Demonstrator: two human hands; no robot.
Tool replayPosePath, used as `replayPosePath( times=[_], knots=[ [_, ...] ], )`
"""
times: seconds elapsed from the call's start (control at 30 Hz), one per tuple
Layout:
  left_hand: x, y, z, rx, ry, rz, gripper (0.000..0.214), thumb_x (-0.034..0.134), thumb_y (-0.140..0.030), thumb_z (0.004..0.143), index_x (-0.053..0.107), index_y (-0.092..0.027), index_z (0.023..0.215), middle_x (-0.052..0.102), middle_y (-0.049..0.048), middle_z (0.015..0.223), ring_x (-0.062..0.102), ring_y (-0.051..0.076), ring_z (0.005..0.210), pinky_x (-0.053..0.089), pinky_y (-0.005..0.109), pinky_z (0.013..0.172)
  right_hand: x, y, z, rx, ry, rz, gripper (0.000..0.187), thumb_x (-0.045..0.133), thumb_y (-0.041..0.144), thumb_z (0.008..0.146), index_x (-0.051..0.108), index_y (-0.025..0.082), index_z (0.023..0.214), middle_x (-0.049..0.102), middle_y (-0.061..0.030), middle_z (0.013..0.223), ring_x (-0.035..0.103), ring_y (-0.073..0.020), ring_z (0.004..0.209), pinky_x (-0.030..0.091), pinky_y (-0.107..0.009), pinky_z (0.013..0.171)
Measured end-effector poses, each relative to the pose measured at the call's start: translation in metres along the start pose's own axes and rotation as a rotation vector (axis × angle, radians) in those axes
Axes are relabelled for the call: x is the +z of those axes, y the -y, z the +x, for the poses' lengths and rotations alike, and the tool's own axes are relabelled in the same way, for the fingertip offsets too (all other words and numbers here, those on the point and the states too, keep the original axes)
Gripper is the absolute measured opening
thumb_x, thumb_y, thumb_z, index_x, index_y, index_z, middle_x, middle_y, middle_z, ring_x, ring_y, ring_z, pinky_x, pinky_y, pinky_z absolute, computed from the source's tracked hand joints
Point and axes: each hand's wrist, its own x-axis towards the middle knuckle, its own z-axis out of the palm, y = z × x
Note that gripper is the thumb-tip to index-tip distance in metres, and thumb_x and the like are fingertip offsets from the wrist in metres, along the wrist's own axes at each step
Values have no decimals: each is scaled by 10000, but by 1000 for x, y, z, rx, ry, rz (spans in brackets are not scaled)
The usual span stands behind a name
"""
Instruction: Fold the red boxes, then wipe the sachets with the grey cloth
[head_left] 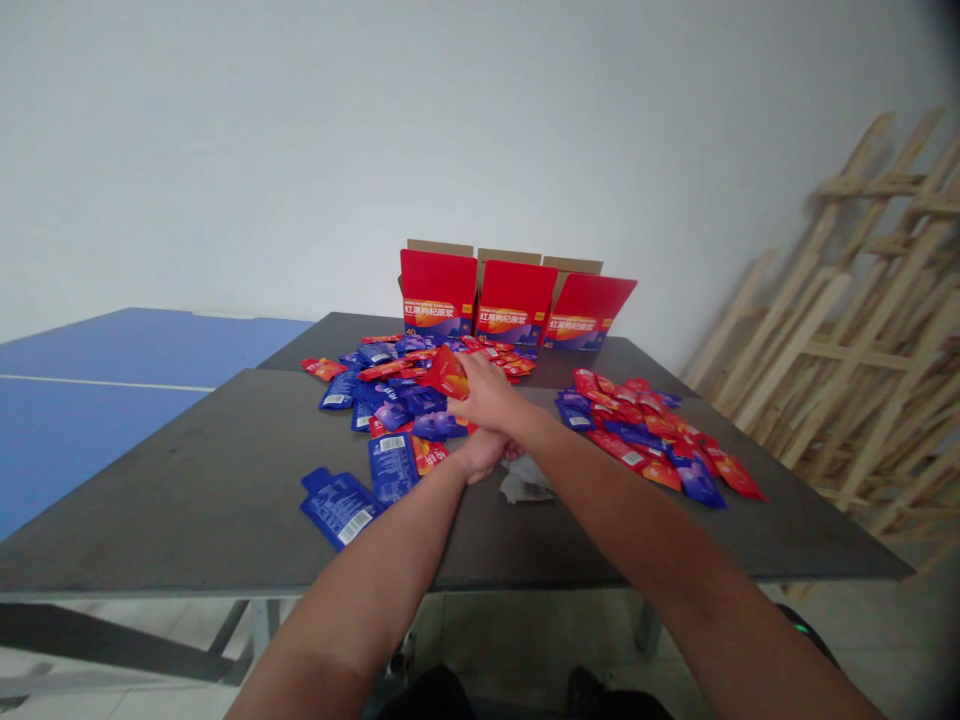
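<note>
Right hand (491, 393) grips a red sachet (448, 372), half-hiding left hand (480, 456).

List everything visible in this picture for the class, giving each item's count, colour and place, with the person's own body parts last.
red cardboard display boxes: three, red with tan flaps, far table edge
left heap of glossy sachets: uncountable, blue and red, mid-table
right heap of glossy sachets: uncountable, red and blue, right of the hands
loose blue sachets: two, blue, before the left heap
crumpled grey sheet: one, grey, beside the hands
dark grey table top: one, dark grey, under all these
blue table: one, blue with white line, far left
pale wooden frames: several, pale wood, leaning right
white wall: one, white, behind
red sachet: one, red-orange, in the right hand
right hand: one, above the left hand
left hand: one, below the right hand
</note>
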Motion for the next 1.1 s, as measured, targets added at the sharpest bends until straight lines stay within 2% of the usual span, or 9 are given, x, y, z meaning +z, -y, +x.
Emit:
replayPosePath(
  times=[0.17,0.27,0.37,0.47,0.67,0.8,0.9,1.0,1.1],
  knots=[
    [-11,-5,5,-74,61,-110,281,537,-384,897,637,-128,954,638,55,683,590,116,555,463,208,555,-11,-49,-58,-169,-230,-11,711,574,184,730,406,173,1420,485,-122,1403,399,-273,1326,240,-467,1144],
    [-15,-12,2,-100,147,-203,429,439,-504,932,622,-132,1040,674,86,772,628,145,594,500,250,590,2,-72,-93,-211,-249,-60,636,511,139,761,457,212,1390,529,-82,1385,389,-251,1355,200,-481,1158],
    [-15,-18,-3,-149,238,-250,560,353,-592,935,594,-140,1162,698,121,878,667,189,679,514,291,613,15,-80,-110,-220,-210,-66,636,458,86,768,468,228,1388,536,-61,1397,378,-232,1372,207,-489,1155],
    [-13,-21,-8,-179,239,-263,541,366,-560,947,599,-134,1185,706,122,899,678,201,720,507,286,613,22,-79,-109,-227,-157,-25,647,442,78,774,462,219,1405,506,-69,1432,380,-229,1376,257,-478,1145],
    [-15,-25,-9,-175,111,-384,461,450,-497,938,649,-110,1091,710,121,897,680,202,767,506,286,665,32,-79,-100,-273,-119,166,709,411,66,726,433,180,1426,492,-90,1441,447,-206,1331,391,-432,1084],
    [-21,-32,-7,-125,4,-491,452,447,-485,937,656,-91,1008,693,131,869,666,203,771,519,325,716,36,-88,-100,-40,-254,142,564,440,126,786,510,155,1345,560,-125,1342,499,-240,1259,390,-441,1068],
    [-23,-37,-9,-95,13,-580,477,451,-517,922,650,-87,977,673,132,857,632,188,714,514,322,670,39,-94,-100,158,-178,33,449,551,329,848,572,146,1256,618,-158,1225,552,-285,1168,409,-464,1021],
    [-23,-40,-12,-122,67,-604,465,484,-536,900,646,-105,964,656,123,847,585,165,643,458,270,539,39,-97,-100,184,-32,-2,444,633,407,816,601,166,1188,666,-134,1092,598,-286,1061,435,-458,969],
    [-25,-40,-13,-112,76,-592,446,503,-533,891,640,-114,955,645,109,835,543,141,587,384,234,452,32,-96,-100,146,-106,83,261,570,293,863,615,174,1091,661,-108,1037,607,-245,1001,471,-390,913]
  ],
)
